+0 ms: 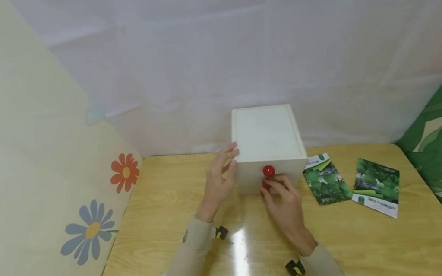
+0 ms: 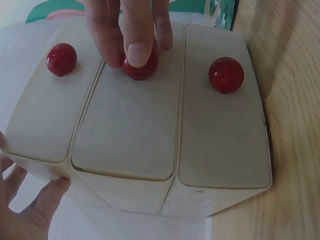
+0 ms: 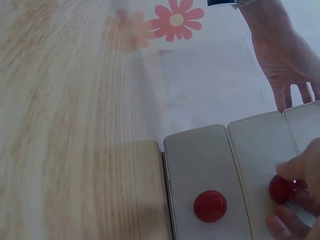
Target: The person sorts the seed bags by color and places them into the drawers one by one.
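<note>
A white box (image 1: 265, 132) of three stacked drawers stands on the table, each drawer front bearing a round red knob. My right hand (image 1: 287, 204) pinches the middle knob (image 2: 140, 71) between thumb and fingers. The top knob (image 1: 268, 171) sits free just above it. In the left wrist view the bottom knob (image 2: 226, 75) also shows untouched. All three drawer fronts look about level with one another. My left hand (image 1: 220, 178) rests its fingertips against the box's left side near the top edge, its fingers fairly straight.
Two green printed packets (image 1: 327, 180) lie right of the box on the wooden table (image 1: 164, 203). A white cloth (image 1: 199, 61) hangs behind. Flower-painted panels (image 1: 71, 167) stand at both sides. Black straps (image 1: 295, 268) show by both wrists.
</note>
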{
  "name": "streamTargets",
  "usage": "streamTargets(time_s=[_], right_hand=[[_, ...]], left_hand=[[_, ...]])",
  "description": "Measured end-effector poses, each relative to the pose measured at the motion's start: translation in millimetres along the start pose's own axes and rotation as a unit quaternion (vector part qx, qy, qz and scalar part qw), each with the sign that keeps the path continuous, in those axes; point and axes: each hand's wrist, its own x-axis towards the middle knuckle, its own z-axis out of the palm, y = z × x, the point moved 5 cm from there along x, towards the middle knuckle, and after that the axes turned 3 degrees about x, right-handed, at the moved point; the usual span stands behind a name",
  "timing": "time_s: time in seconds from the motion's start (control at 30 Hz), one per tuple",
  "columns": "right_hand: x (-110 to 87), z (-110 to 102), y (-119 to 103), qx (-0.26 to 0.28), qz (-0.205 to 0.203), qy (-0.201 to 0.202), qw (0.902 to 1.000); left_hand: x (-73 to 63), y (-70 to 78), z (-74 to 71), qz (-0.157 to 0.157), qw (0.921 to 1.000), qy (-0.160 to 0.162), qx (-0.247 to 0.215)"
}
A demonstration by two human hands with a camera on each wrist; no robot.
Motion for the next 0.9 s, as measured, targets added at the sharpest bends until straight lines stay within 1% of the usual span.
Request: streamTargets(time_s=[0.07, 0.13, 0.2, 0.4, 0.53, 0.6, 0.7, 0.77, 0.9], right_hand=[[-2.9, -1.7, -0.5, 0.008, -0.004, -0.001, 1.0], [-6.4, -2.3, 0.0, 0.014, 0.001, -0.004, 0.9999], [-10.8, -2.7, 1.5, 0.019, 0.015, -0.004, 0.9997], [-24.9, -2.2, 11.2, 0.024, 0.055, 0.018, 0.998], [-31.4, 1.6, 19.4, 0.007, 0.062, 0.028, 0.9977], [-34.0, 3.9, 21.9, -0.009, 0.058, 0.031, 0.9978], [-36.9, 8.3, 25.3, -0.028, 0.06, 0.023, 0.9976], [-37.9, 11.2, 26.9, -0.032, 0.068, 0.014, 0.9971], [-38.3, 16.0, 31.1, -0.021, 0.105, -0.008, 0.9942]], left_hand=[[-0.6, 0.9, 0.9, -0.006, 1.0, -0.001, 0.001], [-0.9, 1.7, 1.2, -0.013, 0.9999, 0.001, 0.002], [-1.2, 1.7, 1.7, -0.017, 0.9998, 0.003, 0.003], [-2.3, 2.0, 2.3, -0.019, 0.9998, 0.004, -0.001], [-2.0, 1.5, 0.7, -0.017, 0.9998, 0.001, -0.008], [-1.9, 1.0, 0.3, -0.015, 0.9998, -0.001, -0.013], [-2.1, 0.0, 0.0, -0.015, 0.9997, -0.004, -0.017], [-2.4, -0.3, 0.1, -0.017, 0.9997, -0.005, -0.018], [-3.0, -0.1, 0.4, -0.022, 0.9996, -0.007, -0.016]])
